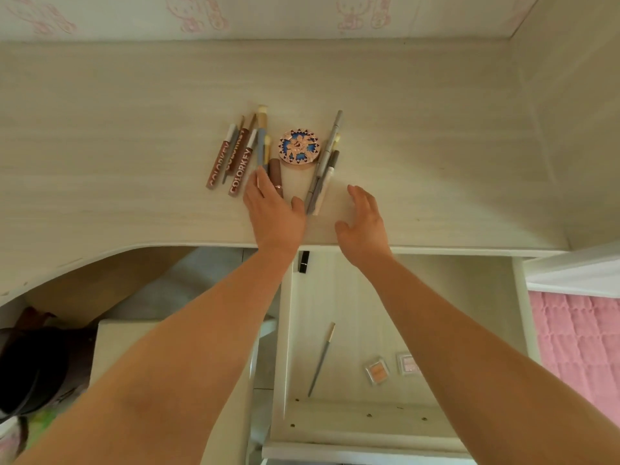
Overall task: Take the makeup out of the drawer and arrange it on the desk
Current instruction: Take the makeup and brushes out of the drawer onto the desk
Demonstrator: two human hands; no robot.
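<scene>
Both hands near desk (436, 146) front edge, left hand (273, 209) flat on brown tube (275, 172), right hand (364, 221) relaxed, holding nothing, beside floral compact (299, 146).

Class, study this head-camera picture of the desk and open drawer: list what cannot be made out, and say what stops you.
1. Brown tube: its near end is hidden under the left hand.
2. Dark item at the drawer's back: partly under the desk edge.
3. Two small square pans in the drawer: too small to read.
4. Dark bag: cut off by the left edge.
</scene>
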